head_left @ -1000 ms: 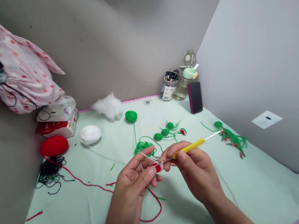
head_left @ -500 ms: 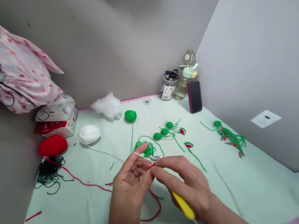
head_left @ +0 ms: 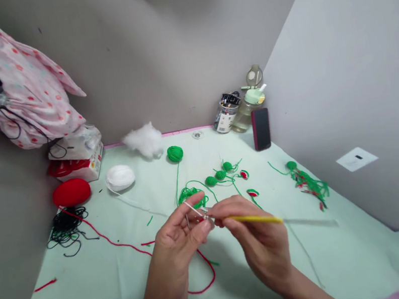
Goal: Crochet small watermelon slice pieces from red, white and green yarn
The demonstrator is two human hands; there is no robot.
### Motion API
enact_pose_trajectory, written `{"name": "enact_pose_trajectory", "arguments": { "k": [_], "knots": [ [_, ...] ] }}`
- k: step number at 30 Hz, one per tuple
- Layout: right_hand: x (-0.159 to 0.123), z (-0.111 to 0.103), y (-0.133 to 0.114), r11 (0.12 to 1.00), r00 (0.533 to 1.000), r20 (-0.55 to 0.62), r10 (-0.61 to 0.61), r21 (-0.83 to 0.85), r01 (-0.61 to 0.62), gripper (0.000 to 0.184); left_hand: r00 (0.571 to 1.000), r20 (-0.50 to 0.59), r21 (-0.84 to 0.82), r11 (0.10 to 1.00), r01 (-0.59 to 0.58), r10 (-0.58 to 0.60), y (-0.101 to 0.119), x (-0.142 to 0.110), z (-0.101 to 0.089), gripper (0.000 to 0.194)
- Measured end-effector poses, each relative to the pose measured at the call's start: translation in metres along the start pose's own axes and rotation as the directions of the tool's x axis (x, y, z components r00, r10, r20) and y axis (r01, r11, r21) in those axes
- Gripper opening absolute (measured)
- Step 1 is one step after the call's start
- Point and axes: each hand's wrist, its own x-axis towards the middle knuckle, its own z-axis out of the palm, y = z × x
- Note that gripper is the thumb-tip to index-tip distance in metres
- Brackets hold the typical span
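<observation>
Both hands meet over the table (head_left: 113,296), and here's the left hand (head_left: 172,241), its grip a narrow pinch on a small red-and-white crocheted yarn piece (head_left: 201,219), with a thin white yarn strand (head_left: 193,208) running over the raised index finger! Up close on the other side, the right hand (head_left: 263,241) has its grip closed around a slim yellow-handled crochet hook (head_left: 259,218), the rear shaft blurred. Tip at the piece, but in a stitch or beside it? Can't tell! Just beyond the fingers lies a loose bright-green yarn tangle (head_left: 188,197).
</observation>
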Motion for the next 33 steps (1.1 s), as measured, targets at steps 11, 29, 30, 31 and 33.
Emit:
{"name": "enact_pose_trajectory", "arguments": {
  "k": [11, 29, 30, 31, 33],
  "knots": [
    [0.007, -0.004, 0.002, 0.943, 0.983, -0.066, 0.17, 0.301, -0.143, 0.019, 0.996, 0.019, -0.136, 0.986, 0.092, -0.09, 0.008, 0.004, -0.001, 0.036],
    [-0.002, -0.004, -0.002, 0.946, 0.971, 0.12, -0.205, -0.231, 0.228, 0.03, 1.0, 0.002, -0.012, 1.0, -0.015, 0.015, 0.002, 0.001, -0.003, 0.043],
    [-0.004, -0.004, -0.001, 0.906, 0.954, 0.163, -0.253, -0.306, 0.293, 0.033, 1.0, 0.02, -0.062, 0.998, 0.023, -0.021, 0.002, 0.001, -0.003, 0.044],
    [-0.005, -0.004, 0.0, 0.885, 0.949, 0.172, -0.263, -0.349, 0.308, 0.035, 0.997, 0.045, -0.115, 0.991, 0.073, -0.069, 0.002, 0.002, -0.002, 0.044],
    [-0.006, -0.005, 0.001, 0.925, 0.973, 0.105, -0.204, -0.305, 0.227, 0.037, 0.984, 0.096, -0.206, 0.964, 0.168, -0.151, 0.004, 0.003, -0.002, 0.041]
  ]
}}
